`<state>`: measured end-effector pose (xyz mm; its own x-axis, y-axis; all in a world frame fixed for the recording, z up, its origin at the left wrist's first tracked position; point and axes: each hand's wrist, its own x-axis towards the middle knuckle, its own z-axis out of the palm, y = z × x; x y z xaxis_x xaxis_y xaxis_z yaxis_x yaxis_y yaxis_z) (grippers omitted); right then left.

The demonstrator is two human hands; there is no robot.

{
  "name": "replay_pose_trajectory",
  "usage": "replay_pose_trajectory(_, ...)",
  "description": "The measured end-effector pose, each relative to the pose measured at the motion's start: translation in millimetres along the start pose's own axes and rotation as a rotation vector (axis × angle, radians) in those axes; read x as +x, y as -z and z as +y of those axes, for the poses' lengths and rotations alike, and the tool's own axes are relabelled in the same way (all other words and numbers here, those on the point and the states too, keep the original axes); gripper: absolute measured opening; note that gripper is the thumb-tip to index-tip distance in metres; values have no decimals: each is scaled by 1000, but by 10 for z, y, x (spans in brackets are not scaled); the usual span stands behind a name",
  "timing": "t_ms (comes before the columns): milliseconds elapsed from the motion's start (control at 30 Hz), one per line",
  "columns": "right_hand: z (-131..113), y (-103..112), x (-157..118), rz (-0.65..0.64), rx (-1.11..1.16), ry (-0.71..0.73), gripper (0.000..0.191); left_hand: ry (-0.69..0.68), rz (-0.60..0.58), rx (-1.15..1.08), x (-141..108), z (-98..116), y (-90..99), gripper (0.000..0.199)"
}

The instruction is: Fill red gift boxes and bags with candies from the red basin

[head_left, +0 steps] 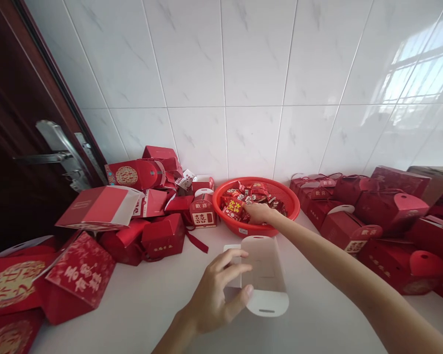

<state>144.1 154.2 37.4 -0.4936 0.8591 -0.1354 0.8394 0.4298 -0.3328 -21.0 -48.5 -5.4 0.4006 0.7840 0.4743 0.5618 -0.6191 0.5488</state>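
An open paper gift box (pixel 263 270), white inside with slotted end flaps, sits on the white table in front of me. Beside its left wall is my left hand (pixel 219 287), fingers apart and curved, the thumb near the front flap; whether it touches the box I cannot tell. My right hand (pixel 259 214) reaches into a red plastic basket (pixel 293 199) of wrapped sweets (pixel 264 191). Its fingers are curled down among them, next to a red packet with yellow lettering (pixel 233 206). What the fingertips grip, if anything, is hidden.
Red gift boxes crowd the left, including an upright one (pixel 203 209) by the basket and a tilted one (pixel 83 275) nearer me. More red boxes (pixel 349 226) stand at the right. A tiled wall (pixel 192 64) is behind, a dark door with a metal handle (pixel 55 156) at left.
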Motion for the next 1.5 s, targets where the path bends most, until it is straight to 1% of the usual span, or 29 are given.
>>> replay_pose_trajectory(33, 1, -4, 0, 5, -3, 3, 52, -1, -2, 2, -1, 2, 0, 26)
replay_pose_trajectory(100, 15, 1, -16, 13, 20, 20, 48, -8, -4, 7, -1, 8, 0, 25)
replay_pose_trajectory(200, 43, 21, -47, 54, 111, 52, 33, -15, -4, 9, 3, 20, 4, 25)
replay_pose_trajectory(333, 77, 49, -49, 162, 334, 92, 6, -17, 7, 2, 13, 18, 8, 24)
replay_pose_trajectory(467, 123, 75, -48, 266, 588, 99, 17, -16, 6, 0, 19, 10, 7, 24)
replay_pose_trajectory(567, 150, 89, -67, 304, 722, 97, 25, -14, 3, 4, 14, 9, 7, 24)
replay_pose_trajectory(733, 150, 91, -93, 339, 873, 86, 36, -19, 11, 5, 9, 8, 2, 24)
replay_pose_trajectory(933, 100, 97, -128, 363, 1001, 101, 43, -38, 27, 5, 17, 8, -13, 22)
replay_pose_trajectory(1000, 69, 127, -179, 373, 1051, 120, 45, -50, 36, 9, 13, 1, -17, 22)
replay_pose_trajectory(1067, 29, 189, -285, 342, 1098, 165, 47, -59, 43, 11, 4, -9, -22, 23)
replay_pose_trajectory(1133, -22, 287, -457, 258, 1095, 280, 43, -68, 42, 8, -4, -18, -30, 25)
replay_pose_trajectory(1167, -54, 345, -564, 204, 1055, 365, 38, -70, 41, 5, -6, -20, -34, 27)
replay_pose_trajectory(1233, -126, 464, -797, 111, 880, 534, 26, -65, 52, -5, -3, -19, -40, 32)
replay_pose_trajectory(1300, -201, 556, -1015, 14, 684, 633, 16, -46, 73, -15, 7, -10, -42, 36)
replay_pose_trajectory(1367, -261, 594, -1178, -69, 524, 666, 9, -23, 91, -24, 20, 3, -40, 37)
replay_pose_trajectory(1400, -283, 590, -1234, -86, 466, 661, 8, -15, 94, -29, 25, 10, -39, 38)
replay_pose_trajectory(1467, -314, 544, -1301, -74, 411, 636, 9, -4, 92, -37, 31, 22, -41, 40)
replay_pose_trajectory(1500, -329, 509, -1318, -56, 418, 619, 10, -1, 92, -40, 31, 25, -44, 42)
